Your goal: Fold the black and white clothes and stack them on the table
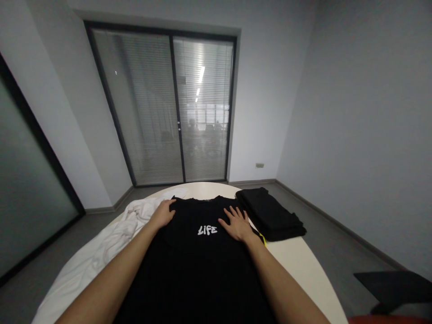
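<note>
Two bare hands work over one black shirt (202,274) laid flat, collar to the far side, along the middle of a pale, round-edged table (305,263). The right hand (237,223) rests on the upper chest of the garment, fingers spread wide; the left hand (164,213) sits at the left shoulder edge, thumb apart from the fingers, though whether it pinches the fabric cannot be told from this angle. One white cloth (84,265) lies rumpled along the left, covering that side of the tabletop. One pile of folded black cloth (270,213) sits at the far right, by the table's edge, with a yellow strip (262,239) showing just beside it. Bare tabletop remains beyond the collar and along the near right edge, where a chair (394,288) stands apart from the table. White, stylised lettering (207,230) between the hands reads "Life."
</note>
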The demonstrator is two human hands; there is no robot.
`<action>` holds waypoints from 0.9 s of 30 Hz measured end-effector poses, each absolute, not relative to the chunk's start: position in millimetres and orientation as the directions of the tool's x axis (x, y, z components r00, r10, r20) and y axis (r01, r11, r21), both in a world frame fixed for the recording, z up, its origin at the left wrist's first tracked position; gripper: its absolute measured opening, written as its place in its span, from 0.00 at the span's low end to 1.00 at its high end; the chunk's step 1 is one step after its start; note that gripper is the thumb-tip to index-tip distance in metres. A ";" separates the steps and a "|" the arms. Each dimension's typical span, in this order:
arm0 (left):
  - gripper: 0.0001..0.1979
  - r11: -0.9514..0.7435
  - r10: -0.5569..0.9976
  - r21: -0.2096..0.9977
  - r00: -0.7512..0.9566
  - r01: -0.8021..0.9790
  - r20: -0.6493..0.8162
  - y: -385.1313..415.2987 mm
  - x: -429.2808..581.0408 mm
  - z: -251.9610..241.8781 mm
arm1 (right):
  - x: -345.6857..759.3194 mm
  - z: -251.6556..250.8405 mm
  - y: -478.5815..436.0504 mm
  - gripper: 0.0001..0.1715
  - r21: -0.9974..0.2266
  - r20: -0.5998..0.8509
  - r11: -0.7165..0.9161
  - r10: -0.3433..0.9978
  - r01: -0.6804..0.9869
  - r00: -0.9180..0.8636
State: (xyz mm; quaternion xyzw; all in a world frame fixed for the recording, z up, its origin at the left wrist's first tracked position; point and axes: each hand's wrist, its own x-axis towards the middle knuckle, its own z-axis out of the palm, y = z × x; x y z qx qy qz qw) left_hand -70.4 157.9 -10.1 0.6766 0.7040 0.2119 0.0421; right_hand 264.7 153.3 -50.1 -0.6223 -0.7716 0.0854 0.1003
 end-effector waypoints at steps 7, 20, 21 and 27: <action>0.20 0.215 0.927 0.250 -0.278 0.944 0.252 95.3 -62.6 -6.5 | 260.9 -52.2 148.3 0.45 -0.207 0.093 0.238 0.970 0.949 -0.224; 0.11 0.177 0.973 0.420 -0.224 0.890 0.065 63.9 -92.2 -30.5 | 261.4 -46.3 144.2 0.45 -0.244 0.042 0.225 0.974 0.943 -0.222; 0.11 0.169 0.973 0.447 -0.221 0.879 0.066 64.2 -93.9 -32.2 | 261.6 -47.2 145.1 0.46 -0.244 0.040 0.228 0.973 0.943 -0.225; 0.08 0.151 0.967 0.502 -0.232 0.852 0.102 70.8 -93.8 -38.4 | 259.9 -50.8 157.9 0.48 -0.235 -0.006 0.220 0.974 0.947 -0.228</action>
